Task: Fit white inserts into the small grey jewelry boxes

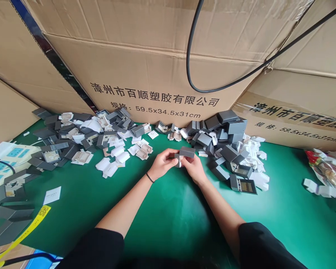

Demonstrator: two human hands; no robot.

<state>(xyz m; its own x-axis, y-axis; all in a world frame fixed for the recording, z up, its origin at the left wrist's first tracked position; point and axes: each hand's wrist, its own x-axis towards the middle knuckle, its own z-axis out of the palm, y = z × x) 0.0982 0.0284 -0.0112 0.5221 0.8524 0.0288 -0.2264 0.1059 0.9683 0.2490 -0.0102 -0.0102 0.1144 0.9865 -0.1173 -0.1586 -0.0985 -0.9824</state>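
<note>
In the middle of the view both my hands hold one small dark grey box (187, 151) just above the green table (162, 209). My left hand (165, 163), with a thin black band at the wrist, grips the box's left part between thumb and fingers. My right hand (194, 168) is closed round its right part, thumb on the near side. A sliver of white shows between the grey parts at the thumbs. The far fingers are hidden behind the box.
Grey boxes and white paper inserts lie heaped at the left (64, 145) and the right (229, 149). Cardboard cartons (145, 67) stand behind. A black cable (189, 56) hangs in front. A power strip (14, 157) and yellow strap (30, 228) are at left, a plastic bag (329, 170) at right.
</note>
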